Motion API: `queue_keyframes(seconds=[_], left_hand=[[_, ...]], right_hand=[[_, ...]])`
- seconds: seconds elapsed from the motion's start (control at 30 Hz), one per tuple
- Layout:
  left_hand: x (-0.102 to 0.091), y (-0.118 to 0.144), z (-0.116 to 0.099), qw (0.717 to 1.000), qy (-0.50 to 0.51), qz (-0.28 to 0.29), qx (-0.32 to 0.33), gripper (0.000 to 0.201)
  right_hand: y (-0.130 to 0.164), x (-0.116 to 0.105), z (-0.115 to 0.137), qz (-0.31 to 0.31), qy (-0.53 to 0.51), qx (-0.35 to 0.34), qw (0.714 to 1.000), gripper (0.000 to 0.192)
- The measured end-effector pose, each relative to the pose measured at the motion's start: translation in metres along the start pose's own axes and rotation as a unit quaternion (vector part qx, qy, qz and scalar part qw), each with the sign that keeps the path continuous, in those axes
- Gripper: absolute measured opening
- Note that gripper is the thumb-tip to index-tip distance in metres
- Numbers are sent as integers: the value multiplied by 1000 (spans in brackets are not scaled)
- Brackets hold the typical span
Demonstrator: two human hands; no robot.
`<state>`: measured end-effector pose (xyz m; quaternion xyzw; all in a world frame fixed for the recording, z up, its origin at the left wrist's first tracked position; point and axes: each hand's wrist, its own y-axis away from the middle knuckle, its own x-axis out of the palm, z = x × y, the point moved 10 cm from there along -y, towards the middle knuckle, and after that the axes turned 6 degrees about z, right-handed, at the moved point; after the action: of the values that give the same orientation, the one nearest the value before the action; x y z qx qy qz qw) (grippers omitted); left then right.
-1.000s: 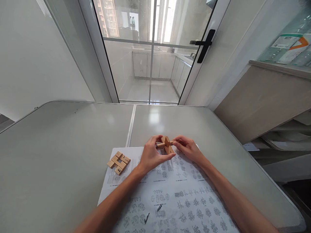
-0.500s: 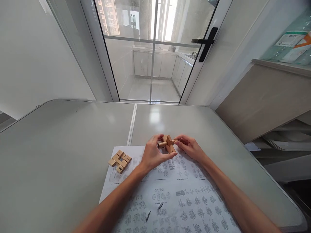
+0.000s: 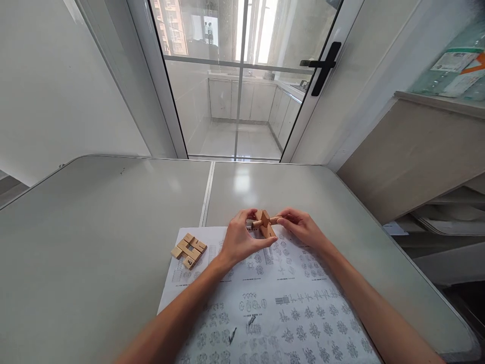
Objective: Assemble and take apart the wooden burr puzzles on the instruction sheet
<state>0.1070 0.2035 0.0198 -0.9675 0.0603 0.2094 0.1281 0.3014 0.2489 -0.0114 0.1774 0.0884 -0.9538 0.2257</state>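
My left hand is closed around a wooden block puzzle, thumb at its near end and fingers at the far side. A round wooden rod runs crosswise through the puzzle and sticks out on both sides. The fingertips of my right hand pinch the rod's right end. Both hands are over the upper part of a printed sheet. Left of them, several light wooden puzzle pieces lie fitted together on the sheet, one marked with a 3.
The sheet lies on a grey table with a pale seam. Beyond the table's far edge stands a glass door with a black handle. At right is a wooden shelf unit with plastic-wrapped bottles on top.
My right hand has moved slightly to the right with the rod, which now protrudes less on the left side of the puzzle. My left hand keeps its hold.
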Motion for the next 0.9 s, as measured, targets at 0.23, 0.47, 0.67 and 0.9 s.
queue_keyframes(seconds=[0.23, 0.47, 0.67, 0.9], left_hand=[[-3, 1, -7, 1000, 7, -5, 7, 78], [-13, 3, -19, 998, 21, -43, 38, 78], [-23, 8, -30, 994, 23, -84, 70, 76], [-40, 12, -23, 985, 9, -169, 42, 75]], right_hand=[[1, 1, -1, 1, -6, 4, 1000, 45], [1, 6, 4, 4, 5, 4, 1000, 47], [0, 15, 11, 26, 17, 2, 1000, 46], [0, 12, 7, 26, -2, 18, 1000, 44]])
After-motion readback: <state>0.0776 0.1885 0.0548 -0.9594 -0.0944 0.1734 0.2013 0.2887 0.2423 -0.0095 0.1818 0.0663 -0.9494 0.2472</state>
